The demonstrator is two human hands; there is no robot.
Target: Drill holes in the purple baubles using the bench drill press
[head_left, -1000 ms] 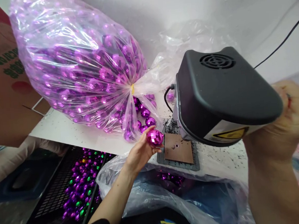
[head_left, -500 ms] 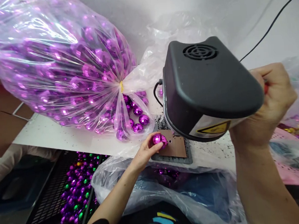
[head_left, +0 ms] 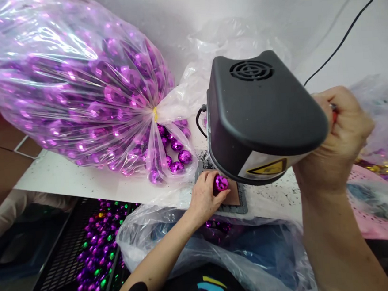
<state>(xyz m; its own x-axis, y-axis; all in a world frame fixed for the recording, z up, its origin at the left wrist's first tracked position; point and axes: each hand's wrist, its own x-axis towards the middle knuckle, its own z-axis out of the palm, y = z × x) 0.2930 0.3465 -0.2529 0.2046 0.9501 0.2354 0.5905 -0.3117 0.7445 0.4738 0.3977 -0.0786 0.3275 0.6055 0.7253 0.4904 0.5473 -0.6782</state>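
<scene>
My left hand is closed around a shiny purple faceted ball, with thumb and fingers at its sides. The ball is over a brown square plate on a grey base, below the front of a black handheld laser marker. My right hand grips the marker's handle, near a red part; the machine's body hides some of the fingers. A round vent shows on its top, and a yellow warning label on its side.
A big tied bag of purple balls lies at the left, with loose purple balls by its neck. Below are a black crate of purple and green balls and an open plastic bag. A pink basket stands right; a person's sleeve shows far left.
My left hand has moved right with a purple ball, which now sits farther over the plate and under the machine. The machine and my right hand have shifted slightly left in view.
</scene>
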